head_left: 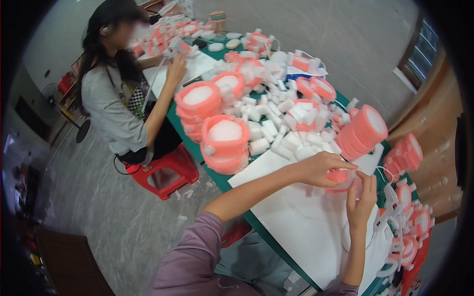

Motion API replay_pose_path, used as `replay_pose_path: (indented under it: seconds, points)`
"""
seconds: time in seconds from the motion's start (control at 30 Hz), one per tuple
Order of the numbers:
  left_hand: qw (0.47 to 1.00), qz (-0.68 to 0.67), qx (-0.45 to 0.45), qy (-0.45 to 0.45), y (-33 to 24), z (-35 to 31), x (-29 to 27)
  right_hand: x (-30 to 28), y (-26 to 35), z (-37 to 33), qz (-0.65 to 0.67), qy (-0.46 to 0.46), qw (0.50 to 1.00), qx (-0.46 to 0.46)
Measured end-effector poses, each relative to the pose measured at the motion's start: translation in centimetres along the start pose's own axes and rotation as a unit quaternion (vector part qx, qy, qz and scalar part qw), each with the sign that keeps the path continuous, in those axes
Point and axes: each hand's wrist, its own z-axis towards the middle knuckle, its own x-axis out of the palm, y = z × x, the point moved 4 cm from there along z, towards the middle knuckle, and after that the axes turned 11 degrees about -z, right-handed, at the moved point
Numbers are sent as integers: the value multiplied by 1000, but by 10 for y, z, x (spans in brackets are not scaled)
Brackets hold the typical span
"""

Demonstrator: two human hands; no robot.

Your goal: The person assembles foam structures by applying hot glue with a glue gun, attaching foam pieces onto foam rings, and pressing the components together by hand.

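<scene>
A small coral-pink plastic ring (pixel 338 176) sits between both hands above the white paper sheet (pixel 296 217) on the green table (pixel 223 181). The left hand (pixel 320 168) curls closed over the ring's top; the right hand (pixel 362 197) pinches its edge with fingers nearly shut. Beyond the sheet lie stacked pink rings (pixel 224 143) and white foam blocks (pixel 276 126).
</scene>
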Motion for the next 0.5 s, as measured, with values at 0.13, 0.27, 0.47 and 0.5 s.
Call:
replay_pose_path:
  seconds: [0.13, 0.27, 0.47, 0.5]
  points:
    - [1000, 5, 23, -15, -1, -7, -9, 13, 2, -2, -49, -6, 998, -41]
    - [997, -23, 61, -39, 3, -5, -5, 12, -6, -8, -99, -16, 993, -59]
    - [990, -43, 118, -60, 27, 5, 16, 2, 1, -14, -337, 2, 926, -172]
    - [989, -14, 124, -75, 31, -3, 13, 4, 10, -14, -358, 35, 917, -173]
